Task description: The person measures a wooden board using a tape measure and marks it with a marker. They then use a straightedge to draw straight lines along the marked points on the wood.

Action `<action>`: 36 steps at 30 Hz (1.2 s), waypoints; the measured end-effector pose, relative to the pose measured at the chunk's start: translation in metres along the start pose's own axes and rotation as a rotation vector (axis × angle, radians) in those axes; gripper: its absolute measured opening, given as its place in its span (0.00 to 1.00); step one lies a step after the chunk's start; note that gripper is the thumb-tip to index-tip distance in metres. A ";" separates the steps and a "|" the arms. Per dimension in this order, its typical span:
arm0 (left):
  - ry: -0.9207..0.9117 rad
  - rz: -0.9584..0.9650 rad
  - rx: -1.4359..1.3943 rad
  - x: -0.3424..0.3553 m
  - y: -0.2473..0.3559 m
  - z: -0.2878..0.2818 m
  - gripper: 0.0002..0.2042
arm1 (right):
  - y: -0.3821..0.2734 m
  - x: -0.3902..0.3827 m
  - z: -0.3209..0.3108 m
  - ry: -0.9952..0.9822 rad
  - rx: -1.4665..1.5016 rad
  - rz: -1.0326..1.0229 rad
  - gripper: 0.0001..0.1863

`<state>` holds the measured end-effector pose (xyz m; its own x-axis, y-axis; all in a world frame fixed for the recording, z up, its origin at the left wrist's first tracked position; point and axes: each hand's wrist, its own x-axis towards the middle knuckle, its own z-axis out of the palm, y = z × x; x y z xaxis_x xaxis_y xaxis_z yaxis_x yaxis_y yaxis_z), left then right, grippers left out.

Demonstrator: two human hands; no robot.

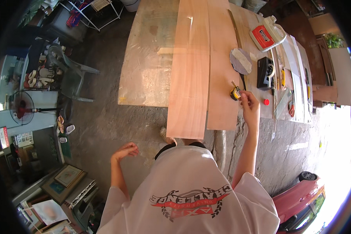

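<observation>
Two long reddish plywood strips lie side by side on the worktable [144,78]. The nearer-left plywood strip [189,89] juts past the table's front edge toward my body, and the right plywood strip [223,78] overhangs a little less. At the right strip's edge, my right hand [250,104] has its thumb and fingers closed at a yellow-and-black tape measure [235,94]. The short end of its blade seems to stick out. My left hand [125,151] hangs over the floor left of the strips, fingers loosely bent, holding nothing.
Right of the strips are a jug with a red label [262,36], a flat stone-like piece [240,61], a black tape dispenser [265,73], a red cap [266,102], and red-handled scissors [291,110]. A plastic chair [72,72] and fan [22,107] stand left; a red car [298,201] behind right.
</observation>
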<state>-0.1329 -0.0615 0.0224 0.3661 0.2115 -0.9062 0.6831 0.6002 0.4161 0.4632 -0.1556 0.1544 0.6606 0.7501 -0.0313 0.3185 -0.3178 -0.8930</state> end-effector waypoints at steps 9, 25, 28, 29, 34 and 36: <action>0.718 0.378 -0.172 0.000 0.079 0.014 0.11 | 0.011 0.105 0.079 0.000 -0.142 -0.166 0.15; 1.079 0.654 0.286 0.241 0.421 -0.163 0.33 | 0.040 0.198 0.272 -0.233 -0.704 -0.373 0.35; 1.086 0.570 0.361 0.269 0.453 -0.167 0.34 | 0.046 0.202 0.294 -0.221 -0.771 -0.380 0.38; 1.088 0.552 0.428 0.275 0.461 -0.167 0.34 | 0.048 0.201 0.297 -0.228 -0.798 -0.360 0.40; 1.099 0.469 0.528 0.282 0.471 -0.168 0.35 | 0.052 0.201 0.301 -0.181 -0.784 -0.358 0.40; 1.088 0.445 0.459 0.286 0.471 -0.171 0.35 | 0.053 0.212 0.301 -0.142 -0.789 -0.367 0.41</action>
<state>0.1851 0.4135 -0.0534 0.0609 0.9812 -0.1830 0.8706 0.0375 0.4905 0.4159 0.1613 -0.0351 0.3505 0.9318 0.0939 0.9052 -0.3114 -0.2893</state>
